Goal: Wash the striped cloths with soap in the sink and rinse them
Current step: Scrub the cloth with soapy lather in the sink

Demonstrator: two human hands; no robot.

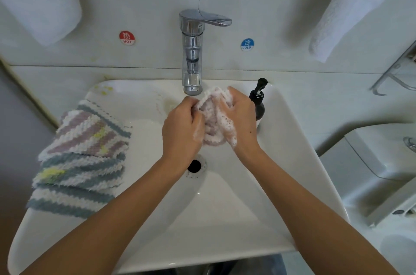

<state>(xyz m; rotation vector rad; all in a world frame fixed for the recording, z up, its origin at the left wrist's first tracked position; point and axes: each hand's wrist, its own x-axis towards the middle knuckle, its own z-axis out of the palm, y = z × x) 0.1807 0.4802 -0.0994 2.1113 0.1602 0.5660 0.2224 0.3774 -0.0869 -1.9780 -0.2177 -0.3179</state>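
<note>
Over the white sink (276, 162), just below the chrome faucet (192, 54), your two hands meet around one bunched, soapy cloth (212, 117). Your left hand (183, 128) curls its fingers into the near side of the wad, knuckles up, with suds on the thumb side. Your right hand (242, 121) wraps the far side, fingers closed over the top of the fabric and foam running down toward the wrist. Both grips are tight, with the cloth squeezed between the palms above the drain (194, 166). To your left, a pile of striped cloths (83, 157) lies on the sink's rim, apart from your hands. Just behind your right hand stands a black soap dispenser (258, 99).
</note>
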